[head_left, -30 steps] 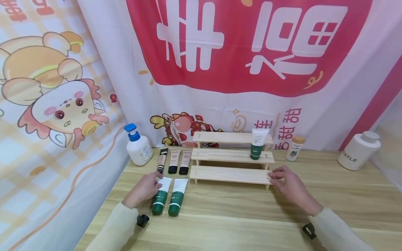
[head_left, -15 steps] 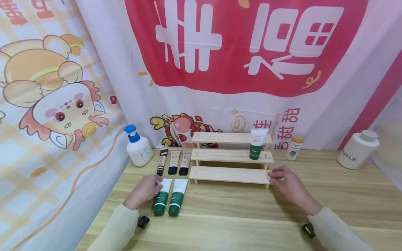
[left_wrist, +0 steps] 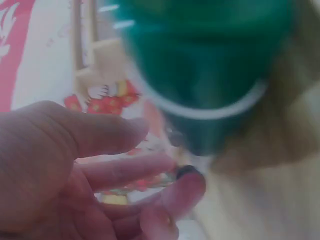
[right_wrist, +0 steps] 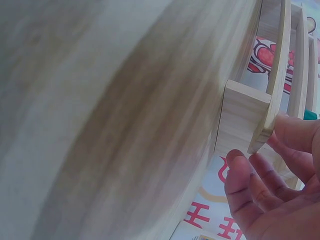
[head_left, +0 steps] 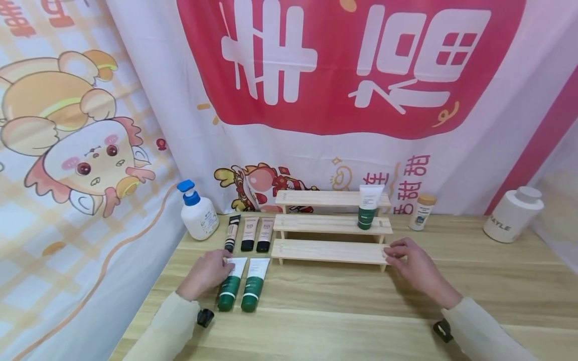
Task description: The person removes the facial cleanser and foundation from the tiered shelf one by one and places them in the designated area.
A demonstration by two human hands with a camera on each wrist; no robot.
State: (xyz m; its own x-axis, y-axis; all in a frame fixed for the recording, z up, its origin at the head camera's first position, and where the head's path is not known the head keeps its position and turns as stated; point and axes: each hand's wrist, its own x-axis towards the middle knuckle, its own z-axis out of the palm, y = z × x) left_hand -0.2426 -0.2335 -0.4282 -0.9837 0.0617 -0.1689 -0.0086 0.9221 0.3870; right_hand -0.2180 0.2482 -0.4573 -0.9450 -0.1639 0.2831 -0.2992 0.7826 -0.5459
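Observation:
My left hand (head_left: 206,272) pinches the white end of a green-and-white squeeze tube (head_left: 227,297). In the left wrist view the tube's blurred green cap end (left_wrist: 205,60) looms close over the thumb and bent fingers. A matching tube (head_left: 251,295) lies to its right, apart from it. My right hand (head_left: 412,265) grips the right end of the lowest board of a three-step wooden display stand (head_left: 325,250). The right wrist view has the thumb on that board's edge (right_wrist: 272,112), with fingers curled underneath. Another green-and-white tube (head_left: 368,200) stands upright on the stand's middle step.
Behind the left hand lie a striped dark tube (head_left: 232,231) and two pink tubes with black caps (head_left: 248,233). A blue-topped pump bottle (head_left: 200,218) stands back left. Right of the stand are a tan-capped bottle (head_left: 423,213) and a white jug (head_left: 512,218). Printed curtains border the table.
The left tube's cap end swung slightly right, then back left, with my left hand staying at its white end. My right hand keeps its grip on the stand.

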